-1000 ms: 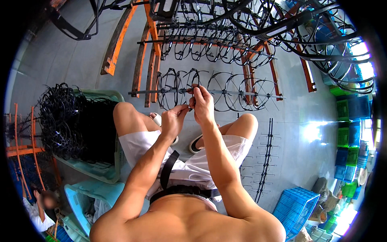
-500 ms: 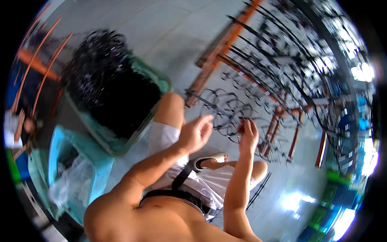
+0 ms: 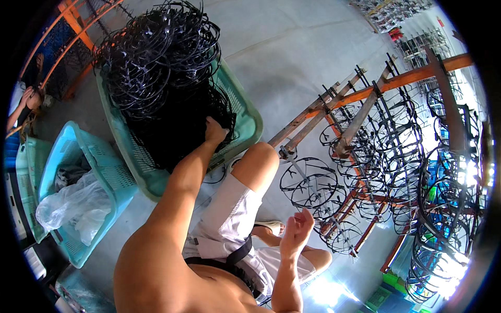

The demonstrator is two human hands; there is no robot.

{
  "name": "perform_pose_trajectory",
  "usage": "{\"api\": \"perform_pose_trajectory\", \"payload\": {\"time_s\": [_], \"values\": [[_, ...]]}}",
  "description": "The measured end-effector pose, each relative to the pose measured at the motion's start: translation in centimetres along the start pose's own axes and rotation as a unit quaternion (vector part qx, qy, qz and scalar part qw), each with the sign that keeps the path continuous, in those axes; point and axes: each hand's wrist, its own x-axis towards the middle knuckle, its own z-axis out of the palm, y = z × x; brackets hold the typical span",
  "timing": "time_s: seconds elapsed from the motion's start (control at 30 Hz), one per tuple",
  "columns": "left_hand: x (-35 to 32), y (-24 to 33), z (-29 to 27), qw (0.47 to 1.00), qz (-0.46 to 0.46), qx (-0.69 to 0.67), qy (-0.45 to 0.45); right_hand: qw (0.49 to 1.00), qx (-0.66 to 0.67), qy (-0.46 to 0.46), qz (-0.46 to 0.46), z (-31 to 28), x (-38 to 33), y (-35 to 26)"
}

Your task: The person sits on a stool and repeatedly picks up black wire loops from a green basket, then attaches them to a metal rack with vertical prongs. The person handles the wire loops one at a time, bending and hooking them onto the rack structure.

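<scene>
My left hand reaches into the large green basket, at the right side of a dark heap of thin black plastic rings. Its fingertips are lost among the black parts, so what they grip is hidden. My right hand is raised above my right leg with its fingers loosely bent and a little apart; nothing shows in it. Nearest to it, black spoked rings hang on a metal bar of the orange rack.
Many more black rings hang along the rack on the right. At left stand a turquoise basket with clear plastic bags and a second green bin. Another person's arm shows at the far left. Green crates stand lower right.
My left hand has moved from in front of me leftward into the green basket. My right hand has drawn back from the hanging rings toward my body. The view has shifted.
</scene>
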Motion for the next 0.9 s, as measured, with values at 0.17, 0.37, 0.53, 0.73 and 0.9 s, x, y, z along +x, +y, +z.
{"api": "perform_pose_trajectory", "payload": {"time_s": [0.17, 0.37, 0.53, 0.73, 0.9], "values": [[1.9, -3.3, -0.6, 0.988, -0.050, -0.127, -0.074, 0.983, 0.091, -0.157, 0.035, 6.8, 4.3, -2.4], [-4.8, 1.4, -5.1, 0.942, 0.098, -0.282, -0.155, 0.972, -0.051, -0.211, -0.087, 15.5, 13.0, -0.1], [-15.1, 6.1, -14.9, 0.881, 0.375, -0.012, -0.289, 0.900, -0.143, -0.156, -0.380, 16.4, 13.7, -7.1], [-18.6, 9.8, -22.8, 0.816, 0.451, -0.092, -0.350, 0.776, 0.042, -0.629, 0.010, 7.7, 10.6, -9.8], [-7.2, 8.5, -11.6, 0.759, 0.226, -0.423, -0.440, 0.892, 0.169, -0.420, -0.003, -1.6, 5.9, -7.7]]}}
